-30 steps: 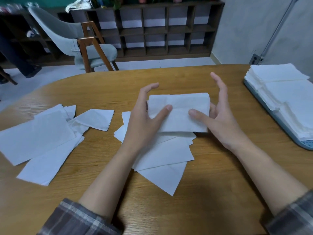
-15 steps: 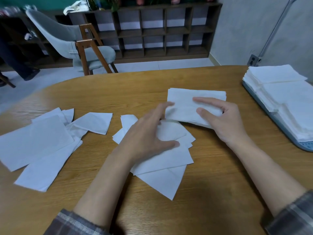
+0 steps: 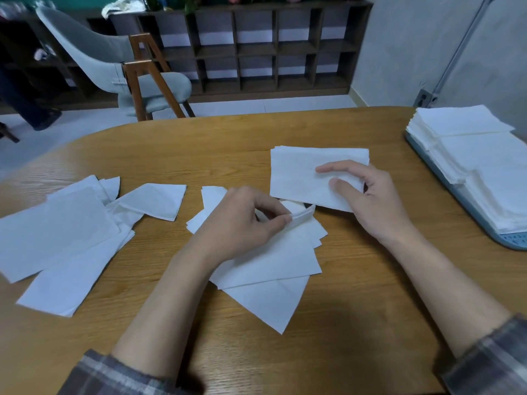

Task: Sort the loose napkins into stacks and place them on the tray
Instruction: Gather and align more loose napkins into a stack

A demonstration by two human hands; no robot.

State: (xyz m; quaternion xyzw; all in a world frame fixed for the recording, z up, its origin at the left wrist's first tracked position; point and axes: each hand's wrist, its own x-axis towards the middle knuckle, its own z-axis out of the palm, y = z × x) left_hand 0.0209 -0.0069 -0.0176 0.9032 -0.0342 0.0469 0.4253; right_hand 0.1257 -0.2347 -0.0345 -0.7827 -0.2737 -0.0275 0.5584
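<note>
Your tray [image 3: 510, 242] runs off the right edge, mostly buried under stacked napkins [image 3: 484, 166]. Your left hand [image 3: 242, 223] covers part of the middle pile [image 3: 273, 263]; the left pile [image 3: 57, 238] is clipped by the edge.

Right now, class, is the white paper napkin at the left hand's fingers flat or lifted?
Lifted at one edge: the left hand pinches the white paper napkin, and its edge curls up off the loose napkin pile.
</note>
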